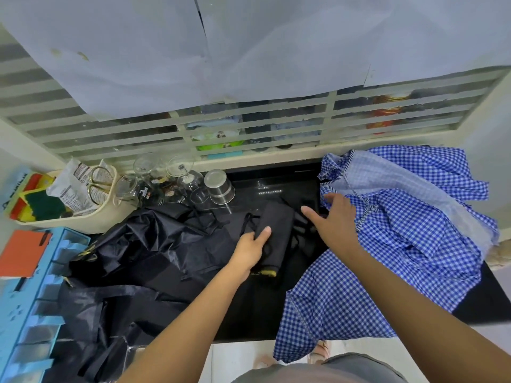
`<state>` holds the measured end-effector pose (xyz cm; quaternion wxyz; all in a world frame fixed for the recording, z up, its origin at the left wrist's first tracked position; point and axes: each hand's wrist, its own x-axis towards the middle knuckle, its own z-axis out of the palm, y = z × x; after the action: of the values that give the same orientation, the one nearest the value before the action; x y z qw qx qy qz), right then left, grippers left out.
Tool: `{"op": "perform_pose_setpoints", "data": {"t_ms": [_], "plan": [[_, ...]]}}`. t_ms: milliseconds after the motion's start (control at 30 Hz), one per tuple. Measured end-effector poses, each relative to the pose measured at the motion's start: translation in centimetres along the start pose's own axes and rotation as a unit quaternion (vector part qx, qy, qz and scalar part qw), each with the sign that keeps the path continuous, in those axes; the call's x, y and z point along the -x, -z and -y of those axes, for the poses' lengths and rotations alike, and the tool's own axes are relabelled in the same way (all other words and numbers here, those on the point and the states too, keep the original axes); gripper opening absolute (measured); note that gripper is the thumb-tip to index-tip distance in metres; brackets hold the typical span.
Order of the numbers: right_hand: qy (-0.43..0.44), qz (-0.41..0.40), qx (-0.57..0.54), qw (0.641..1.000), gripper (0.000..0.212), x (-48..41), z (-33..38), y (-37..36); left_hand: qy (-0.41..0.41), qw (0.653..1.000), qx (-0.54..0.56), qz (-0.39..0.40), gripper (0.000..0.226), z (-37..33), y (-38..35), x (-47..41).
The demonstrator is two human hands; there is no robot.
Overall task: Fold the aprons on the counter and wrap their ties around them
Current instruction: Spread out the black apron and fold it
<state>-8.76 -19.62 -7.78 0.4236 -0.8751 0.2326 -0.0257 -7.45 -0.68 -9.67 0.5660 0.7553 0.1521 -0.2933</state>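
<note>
Fingers [264, 233] of left hand [249, 251] seemingly grip folded black apron [279, 225] on dark counter [272, 186].

**One folded, the rest in heaps**

A folded black apron [278, 230] lies as a narrow bundle mid-counter [265, 186], its tie [247, 221] loose. Crumpled black aprons [132, 258] sprawl left. A blue checked apron [414, 239] heaps right, drooping over the front edge.

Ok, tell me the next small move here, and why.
Probably pinch the loose black tie beside the folded black apron with the right hand: the left hand grips that bundle, the tie is not yet wrapped round it, and the right hand hovers open.
</note>
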Motion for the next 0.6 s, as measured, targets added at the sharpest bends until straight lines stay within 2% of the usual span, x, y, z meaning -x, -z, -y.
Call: {"op": "perform_pose_setpoints", "data": {"t_ms": [33, 100, 133, 167, 233, 333, 367, 467, 600], "plan": [[-0.029, 0.03, -0.057, 0.998, 0.055, 0.8, 1.2, 1.0, -0.024, 0.999, 0.032, -0.027, 0.04, -0.6, -0.2, 0.7], [-0.095, 0.175, -0.18, 0.963, 0.043, 2.2, 3.4, 2.3, -0.082, 0.994, 0.056, -0.052, 0.035, -2.3, -0.8, 2.3], [-0.105, 0.236, -0.215, 0.942, 0.038, 2.9, 4.3, 2.5, -0.102, 0.992, 0.062, -0.047, 0.031, -3.1, -1.3, 3.0], [-0.096, 0.26, -0.241, 0.93, 0.035, 3.3, 4.9, 2.5, -0.106, 0.991, 0.076, -0.031, 0.026, -3.9, -1.7, 3.8], [-0.063, 0.234, -0.286, 0.927, 0.032, 3.4, 5.5, 2.4, -0.059, 0.984, 0.167, 0.027, 0.019, -5.5, -2.0, 5.1], [-0.062, 0.224, -0.315, 0.92, 0.029, 3.0, 5.8, 3.2, 0.051, 0.916, 0.379, 0.124, 0.027, -6.9, -1.5, 5.4], [-0.065, 0.238, -0.318, 0.915, 0.028, 3.0, 5.9, 3.6, 0.059, 0.893, 0.43, 0.115, 0.028, -7.0, -1.2, 4.9], [-0.072, 0.259, -0.321, 0.908, 0.028, 3.0, 5.2, 4.7, 0.065, 0.826, 0.56, 0.021, 0.023, -6.9, 0.5, 3.2], [-0.09, 0.242, -0.357, 0.898, 0.028, 2.9, 3.9, 5.8, 0.062, 0.766, 0.635, -0.08, 0.035, -6.2, 3.5, 1.9]]}}
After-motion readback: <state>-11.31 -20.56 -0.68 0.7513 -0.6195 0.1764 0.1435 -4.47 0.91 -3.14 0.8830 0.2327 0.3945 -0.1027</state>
